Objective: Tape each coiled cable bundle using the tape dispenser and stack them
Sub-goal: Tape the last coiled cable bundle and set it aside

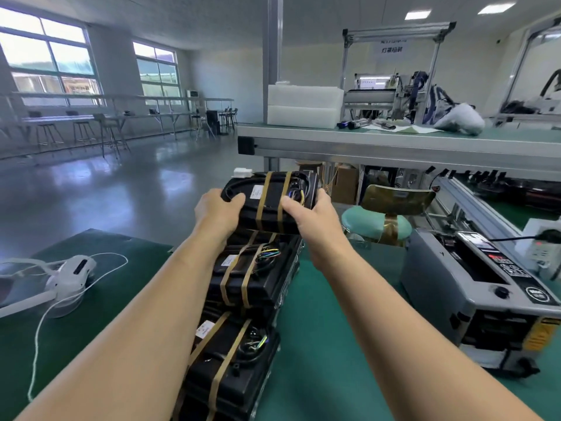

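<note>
A black coiled cable bundle (267, 202) wrapped with two tan tape bands is held between both hands at the far end of the table. My left hand (217, 214) grips its left end; my right hand (315, 221) grips its right end with the thumb on top. Directly below it sits a row of taped black bundles: one (252, 275) under my hands and another (230, 360) nearer to me. The grey tape dispenser (473, 302) stands on the right side of the green table (334, 344).
A white device with a white cord (73, 271) lies on the left of the table. A green stool with tape on it (376, 226) stands beyond the table edge. A power strip (543, 247) sits at the right. A conveyor bench with white foam blocks (303, 107) runs behind.
</note>
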Demonstrator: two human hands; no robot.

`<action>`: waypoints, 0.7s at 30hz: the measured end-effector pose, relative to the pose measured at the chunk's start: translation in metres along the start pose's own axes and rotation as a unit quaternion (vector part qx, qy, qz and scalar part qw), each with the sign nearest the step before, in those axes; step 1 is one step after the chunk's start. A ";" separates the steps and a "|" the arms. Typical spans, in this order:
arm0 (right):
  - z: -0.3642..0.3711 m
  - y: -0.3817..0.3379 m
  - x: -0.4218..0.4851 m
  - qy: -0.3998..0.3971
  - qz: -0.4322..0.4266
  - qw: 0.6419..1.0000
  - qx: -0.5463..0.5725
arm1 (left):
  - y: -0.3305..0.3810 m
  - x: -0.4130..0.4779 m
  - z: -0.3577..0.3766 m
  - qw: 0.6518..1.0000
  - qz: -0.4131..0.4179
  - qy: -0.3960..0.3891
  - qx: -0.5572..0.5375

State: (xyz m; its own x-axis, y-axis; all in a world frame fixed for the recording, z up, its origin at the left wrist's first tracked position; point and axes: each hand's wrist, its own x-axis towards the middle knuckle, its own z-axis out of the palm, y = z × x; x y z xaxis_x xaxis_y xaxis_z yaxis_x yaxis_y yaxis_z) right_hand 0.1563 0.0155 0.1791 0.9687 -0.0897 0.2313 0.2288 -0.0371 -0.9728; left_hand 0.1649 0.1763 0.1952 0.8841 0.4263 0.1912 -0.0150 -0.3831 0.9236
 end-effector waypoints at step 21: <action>0.033 0.037 0.000 0.033 0.060 0.993 -0.099 | -0.019 0.028 0.021 0.980 -0.028 -0.044 0.191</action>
State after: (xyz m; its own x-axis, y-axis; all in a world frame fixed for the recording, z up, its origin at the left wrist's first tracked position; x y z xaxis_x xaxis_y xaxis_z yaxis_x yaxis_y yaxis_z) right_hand 0.1675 0.0475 0.1428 0.9783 -0.1692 0.1197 0.0818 -0.2155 -0.9731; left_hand 0.2000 0.1785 0.1759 0.9157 0.3894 0.0997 0.1948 -0.6468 0.7373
